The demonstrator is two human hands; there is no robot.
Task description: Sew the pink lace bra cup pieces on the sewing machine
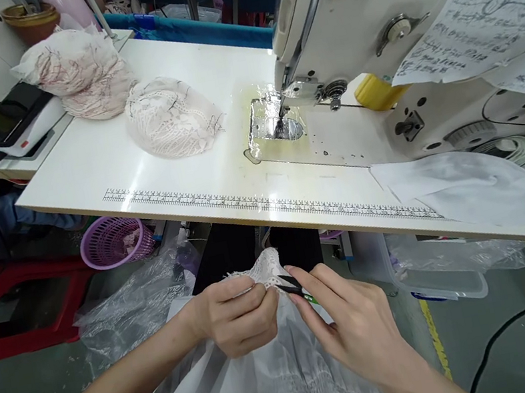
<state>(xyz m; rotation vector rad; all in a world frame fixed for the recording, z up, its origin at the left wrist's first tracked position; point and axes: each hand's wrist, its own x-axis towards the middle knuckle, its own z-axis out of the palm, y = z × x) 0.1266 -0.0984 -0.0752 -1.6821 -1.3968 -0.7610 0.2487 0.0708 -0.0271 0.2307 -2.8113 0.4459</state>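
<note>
On the left of the white table [201, 51] there's a messy lace pile [86, 75], with a single lace piece [172, 117] right next to it. Then the left hand [243, 315] has its fingers pinched on some white lace [267, 265], over the lap by the table edge. The right hand [348, 310] is gripping little black snips [293, 289], tips right at that lace. Sewing machine [352, 11]'s further right, white cloth [468, 184] near its base.
</note>
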